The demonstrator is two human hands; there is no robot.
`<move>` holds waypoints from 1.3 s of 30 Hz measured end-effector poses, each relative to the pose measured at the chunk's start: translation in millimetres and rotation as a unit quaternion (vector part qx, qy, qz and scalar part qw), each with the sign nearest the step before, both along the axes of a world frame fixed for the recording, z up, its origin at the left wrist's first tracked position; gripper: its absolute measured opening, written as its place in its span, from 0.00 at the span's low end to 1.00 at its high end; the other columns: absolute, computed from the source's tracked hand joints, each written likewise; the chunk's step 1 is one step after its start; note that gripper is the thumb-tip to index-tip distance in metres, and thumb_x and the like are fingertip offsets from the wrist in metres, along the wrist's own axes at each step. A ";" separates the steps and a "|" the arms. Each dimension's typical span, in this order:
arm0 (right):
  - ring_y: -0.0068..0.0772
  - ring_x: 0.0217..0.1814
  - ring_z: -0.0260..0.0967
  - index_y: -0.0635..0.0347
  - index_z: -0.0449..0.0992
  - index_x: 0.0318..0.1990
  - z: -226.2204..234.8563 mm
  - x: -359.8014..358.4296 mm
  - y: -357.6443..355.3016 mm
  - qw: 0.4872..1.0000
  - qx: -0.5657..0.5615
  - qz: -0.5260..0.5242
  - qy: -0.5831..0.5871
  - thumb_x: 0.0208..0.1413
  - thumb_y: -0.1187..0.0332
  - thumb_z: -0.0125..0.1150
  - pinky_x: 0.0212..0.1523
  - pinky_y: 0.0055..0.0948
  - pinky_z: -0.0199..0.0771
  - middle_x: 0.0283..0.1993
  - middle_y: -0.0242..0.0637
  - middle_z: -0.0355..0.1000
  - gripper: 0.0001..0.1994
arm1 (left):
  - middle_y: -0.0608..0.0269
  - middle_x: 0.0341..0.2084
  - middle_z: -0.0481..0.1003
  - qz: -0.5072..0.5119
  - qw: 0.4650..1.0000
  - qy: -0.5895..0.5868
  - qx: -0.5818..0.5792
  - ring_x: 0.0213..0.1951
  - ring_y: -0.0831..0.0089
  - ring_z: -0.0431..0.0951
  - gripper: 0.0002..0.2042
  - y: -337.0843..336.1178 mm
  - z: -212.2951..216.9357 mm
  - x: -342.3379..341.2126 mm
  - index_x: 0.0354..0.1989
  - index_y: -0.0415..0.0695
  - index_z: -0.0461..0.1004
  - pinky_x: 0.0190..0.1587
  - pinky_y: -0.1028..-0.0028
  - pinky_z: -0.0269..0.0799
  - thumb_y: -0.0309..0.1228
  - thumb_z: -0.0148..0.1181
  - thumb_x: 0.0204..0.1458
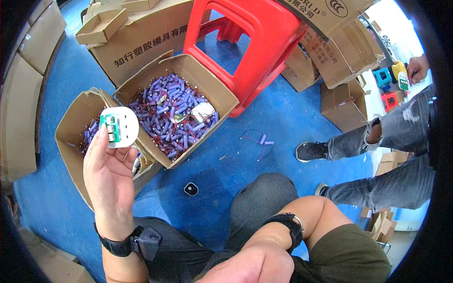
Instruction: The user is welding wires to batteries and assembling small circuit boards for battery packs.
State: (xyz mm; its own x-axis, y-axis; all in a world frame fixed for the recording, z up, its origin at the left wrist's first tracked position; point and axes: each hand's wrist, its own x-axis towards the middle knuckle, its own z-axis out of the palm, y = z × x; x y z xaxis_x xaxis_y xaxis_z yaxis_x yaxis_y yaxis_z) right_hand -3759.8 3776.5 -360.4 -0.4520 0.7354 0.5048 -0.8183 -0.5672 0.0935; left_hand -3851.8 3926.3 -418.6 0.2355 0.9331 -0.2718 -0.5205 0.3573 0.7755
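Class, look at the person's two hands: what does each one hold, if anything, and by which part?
The left hand holds a white round part with a green circuit board by its lower-left edge, thumb on its face. The right hand rests on the lap, holding nothing visible.

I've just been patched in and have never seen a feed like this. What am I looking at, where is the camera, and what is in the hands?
There is no machine here: a seated person works with two bare hands. The single picture comes from a fisheye camera on their head, looking down, so straight edges bend. The left hand holds up a white round-cornered plastic part with a green circuit board inside. The right hand rests low by the knee, and nothing shows in it. On the blue floor stand two open cardboard boxes of purple cylindrical cells with wires, a red plastic stool, and a small dark square part. Another person's legs are at the right.
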 end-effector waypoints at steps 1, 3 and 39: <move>0.29 0.42 0.66 0.73 0.54 0.50 0.1 1.4 0.4 1.000 0.001 0.021 -0.001 0.55 0.59 0.47 0.40 0.23 0.63 0.44 0.46 0.64 0.25 | 0.65 0.32 0.74 0.000 1.000 0.001 0.002 0.32 0.78 0.74 0.09 2.8 -0.2 -0.6 0.39 0.44 0.69 0.30 0.78 0.71 0.33 0.49 0.52; 0.28 0.43 0.65 0.74 0.54 0.51 -0.3 2.6 1.4 0.999 0.006 0.041 -0.004 0.55 0.60 0.48 0.40 0.23 0.63 0.44 0.46 0.64 0.25 | 0.65 0.31 0.74 0.029 0.999 0.020 -0.007 0.31 0.78 0.74 0.08 9.7 -3.0 -0.1 0.38 0.44 0.69 0.30 0.79 0.70 0.31 0.50 0.51; 0.38 0.49 0.64 0.73 0.57 0.49 4.8 19.2 23.8 0.999 0.030 -0.020 0.011 0.56 0.65 0.45 0.46 0.27 0.62 0.48 0.54 0.64 0.19 | 0.65 0.27 0.74 -0.111 0.992 0.058 -0.028 0.28 0.79 0.74 0.08 -0.5 -9.7 41.5 0.36 0.43 0.70 0.30 0.80 0.70 0.34 0.51 0.52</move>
State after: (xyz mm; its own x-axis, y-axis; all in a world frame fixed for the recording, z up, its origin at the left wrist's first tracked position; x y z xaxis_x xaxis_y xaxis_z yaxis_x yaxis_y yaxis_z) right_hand -3740.6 3800.3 -355.6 -0.4110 0.7212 0.5577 -0.8385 -0.5391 0.0792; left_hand -3810.3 3925.8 -428.3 0.3982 0.8440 -0.3593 -0.3319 0.4977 0.8013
